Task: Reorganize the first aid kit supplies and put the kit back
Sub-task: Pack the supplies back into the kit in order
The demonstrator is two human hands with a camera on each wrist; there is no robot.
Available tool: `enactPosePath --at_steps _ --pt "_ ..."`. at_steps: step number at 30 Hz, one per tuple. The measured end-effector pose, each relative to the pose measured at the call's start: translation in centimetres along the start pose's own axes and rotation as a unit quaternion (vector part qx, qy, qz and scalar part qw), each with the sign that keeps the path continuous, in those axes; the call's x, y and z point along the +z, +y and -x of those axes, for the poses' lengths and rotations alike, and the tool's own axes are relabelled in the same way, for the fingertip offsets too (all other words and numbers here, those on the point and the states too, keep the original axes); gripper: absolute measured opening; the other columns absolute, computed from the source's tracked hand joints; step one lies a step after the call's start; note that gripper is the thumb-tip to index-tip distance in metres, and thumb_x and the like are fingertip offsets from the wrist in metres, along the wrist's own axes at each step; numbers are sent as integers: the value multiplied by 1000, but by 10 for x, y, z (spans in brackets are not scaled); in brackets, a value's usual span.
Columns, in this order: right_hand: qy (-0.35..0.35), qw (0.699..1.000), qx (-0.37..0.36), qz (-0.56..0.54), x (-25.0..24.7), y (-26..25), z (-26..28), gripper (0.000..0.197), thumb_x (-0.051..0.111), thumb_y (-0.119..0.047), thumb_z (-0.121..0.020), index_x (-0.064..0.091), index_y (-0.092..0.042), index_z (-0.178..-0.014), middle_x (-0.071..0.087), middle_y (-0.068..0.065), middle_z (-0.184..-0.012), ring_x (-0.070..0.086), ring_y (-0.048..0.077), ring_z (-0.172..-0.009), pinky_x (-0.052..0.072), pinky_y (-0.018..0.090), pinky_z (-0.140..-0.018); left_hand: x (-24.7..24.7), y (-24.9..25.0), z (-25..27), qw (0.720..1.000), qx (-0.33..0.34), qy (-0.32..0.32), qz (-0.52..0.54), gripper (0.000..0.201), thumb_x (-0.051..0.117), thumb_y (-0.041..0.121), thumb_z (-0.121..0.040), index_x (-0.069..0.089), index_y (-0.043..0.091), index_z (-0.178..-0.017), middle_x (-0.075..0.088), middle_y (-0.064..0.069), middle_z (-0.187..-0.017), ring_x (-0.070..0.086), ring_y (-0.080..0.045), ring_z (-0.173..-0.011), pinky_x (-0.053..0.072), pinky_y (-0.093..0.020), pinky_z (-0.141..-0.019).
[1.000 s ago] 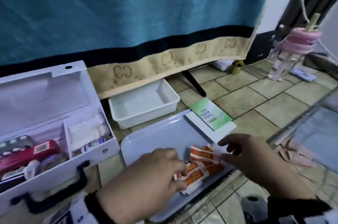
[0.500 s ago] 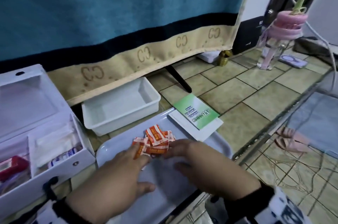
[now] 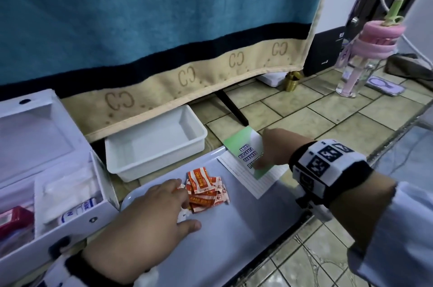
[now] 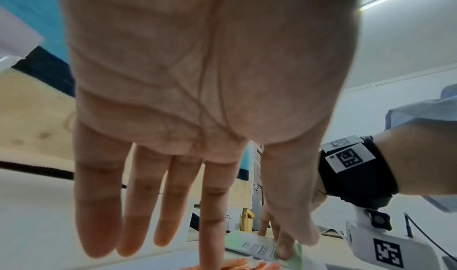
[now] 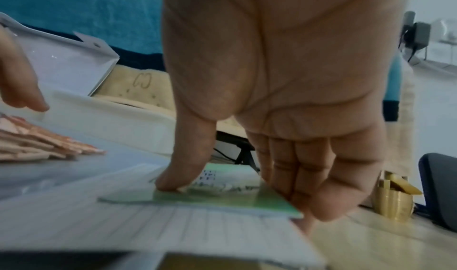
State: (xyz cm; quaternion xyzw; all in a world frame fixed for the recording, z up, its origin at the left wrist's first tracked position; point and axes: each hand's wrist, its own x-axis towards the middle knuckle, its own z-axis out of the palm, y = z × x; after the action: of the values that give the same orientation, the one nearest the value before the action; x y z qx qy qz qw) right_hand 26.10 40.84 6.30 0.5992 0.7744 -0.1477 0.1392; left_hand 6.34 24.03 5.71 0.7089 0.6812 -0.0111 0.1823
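First aid kit (image 3: 46,169) open, left grip (image 3: 150,214) flat, right grip (image 3: 274,148) pinching glossy booklet (image 3: 243,148)

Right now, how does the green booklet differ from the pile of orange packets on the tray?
The green booklet is one flat piece lying on a white lined sheet at the tray's far edge; the orange packets are many small pieces heaped loosely on the tray itself. The right hand pinches the booklet, thumb on top, while the left hand lies flat, fingers only touching the packets. Both carry printed text.
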Motion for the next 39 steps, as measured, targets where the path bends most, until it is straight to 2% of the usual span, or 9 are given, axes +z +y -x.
enactPosePath --at_steps 5,10,14,18,20,24,29,36,39 --pt "32 999 10 -37 3 3 -4 57 84 -34 -65 58 -5 -106 61 6 -95 57 22 -85 45 28 -71 -4 -1 1 999 -6 50 14 25 51 56 -86 47 34 -96 42 19 -122 39 -3 -121 35 -22 -99" --pt "84 993 11 -82 -13 13 5 35 76 -31 -75 65 -6 -98 55 4 -79 51 22 -76 34 24 -53 -17 -3 8 994 -32 87 53 22 54 54 -85 46 36 -94 45 19 -124 44 -3 -117 37 -20 -95" --pt "148 965 -31 -215 -36 6 28 22 77 -25 -74 61 -9 -74 69 12 -78 66 28 -70 53 33 -60 -30 -6 18 979 -58 131 143 31 53 54 -85 45 39 -111 48 22 -117 49 -1 -109 42 -23 -93" --pt "141 916 -159 -341 -57 -50 62 12 76 -17 -75 67 -9 -80 71 5 -69 66 10 -57 56 25 -62 -36 -26 28 914 -91 181 352 44 57 55 -78 46 35 -116 62 18 -107 59 1 -96 48 -23 -86" --pt "87 882 -241 -397 -58 -93 72 11 74 -11 -76 67 -6 -83 72 7 -74 66 20 -62 56 33 -64 -38 -42 35 866 -108 234 428 45 67 56 -73 56 31 -109 70 12 -99 66 -6 -94 52 -31 -86" --pt "35 836 -312 -450 -37 -175 68 6 62 -5 -86 64 -10 -89 69 8 -82 59 17 -61 48 29 -50 -49 -88 74 785 -148 353 487 16 67 12 -85 65 27 -82 71 21 -74 67 -6 -82 51 -22 -61" --pt "-50 790 -339 -509 -13 -244 55 16 52 -4 -93 62 -15 -88 66 5 -82 57 17 -69 46 18 -50 -66 -152 148 734 -206 403 506 21 60 12 -89 66 31 -82 72 17 -87 67 -12 -88 52 -30 -73" --pt "-79 813 -426 -389 -8 -325 47 17 54 0 -90 59 -15 -82 61 4 -79 52 11 -72 42 20 -67 -103 -238 198 902 -190 279 271 27 64 13 -87 59 38 -98 59 26 -113 57 -1 -110 40 -4 -84" --pt "-35 766 -436 -472 -26 -353 47 19 52 2 -91 59 -13 -84 61 2 -75 53 12 -70 44 21 -66 -106 -266 197 951 -140 252 112 45 67 14 -85 54 25 -127 20 21 -150 14 -3 -143 12 -8 -109"
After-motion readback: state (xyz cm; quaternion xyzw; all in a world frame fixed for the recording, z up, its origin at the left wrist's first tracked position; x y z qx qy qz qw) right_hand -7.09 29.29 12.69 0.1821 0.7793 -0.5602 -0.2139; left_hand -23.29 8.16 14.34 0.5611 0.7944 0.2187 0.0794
